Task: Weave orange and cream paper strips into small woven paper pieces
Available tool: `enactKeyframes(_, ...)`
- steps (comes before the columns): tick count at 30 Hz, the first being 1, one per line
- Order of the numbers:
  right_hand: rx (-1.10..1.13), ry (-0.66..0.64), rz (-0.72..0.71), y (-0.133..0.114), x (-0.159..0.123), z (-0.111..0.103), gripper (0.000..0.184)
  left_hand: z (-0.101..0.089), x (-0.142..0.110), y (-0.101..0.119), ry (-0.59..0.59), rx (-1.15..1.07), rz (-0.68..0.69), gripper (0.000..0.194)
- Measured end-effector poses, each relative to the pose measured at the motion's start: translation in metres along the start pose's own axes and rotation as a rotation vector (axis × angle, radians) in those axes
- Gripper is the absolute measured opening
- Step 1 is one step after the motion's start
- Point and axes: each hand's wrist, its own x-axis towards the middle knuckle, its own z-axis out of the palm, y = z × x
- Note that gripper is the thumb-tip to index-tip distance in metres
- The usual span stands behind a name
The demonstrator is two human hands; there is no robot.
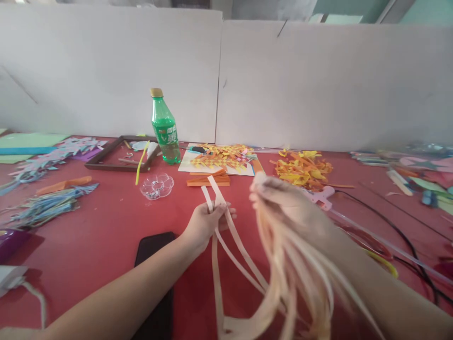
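Two strip ends [215, 186] pinched in left hand [207, 224]; right hand [286, 200] grasping bundle [281, 255]. Bottle [165, 127] 11 o'clock, orange scraps [300, 171] 1 o'clock, on bench [109, 245].

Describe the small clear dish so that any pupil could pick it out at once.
On the red table, find the green bottle. Just nearer you, slightly to its left, lies the dish. It is see-through and flower-shaped with small bits inside, unlike the dark, straight-edged frame behind it.
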Motion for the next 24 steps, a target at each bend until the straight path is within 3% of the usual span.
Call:
enactKeyframes(2,0.023,0.039,0.101,0.016,0.008,0.013,0.031,0.000,-0.003,-0.002,-0.088,0.086,0.036,0.013)
enactKeyframes(5,-0.030,0.086,0.066,0.038,0.018,0.022,0.033,0.000,-0.006,-0.003,-0.159,0.234,0.115,0.022)
enactKeyframes(9,-0.044,0.133,0.016,0.049,0.025,0.020,0.035,-0.002,-0.008,-0.003,-0.187,0.355,0.166,0.032)
enactKeyframes(12,-0.034,0.123,0.053,0.050,0.027,0.016,0.035,-0.003,-0.007,-0.005,-0.240,0.380,0.193,0.032)
enactKeyframes(19,0.106,0.110,0.071,0.048,0.030,0.007,0.033,-0.002,-0.005,-0.009,-0.243,0.185,0.077,0.033)
enactKeyframes(24,0.241,0.012,0.141,0.048,0.036,0.003,0.032,-0.001,-0.001,-0.005,-0.128,0.050,0.068,0.027)
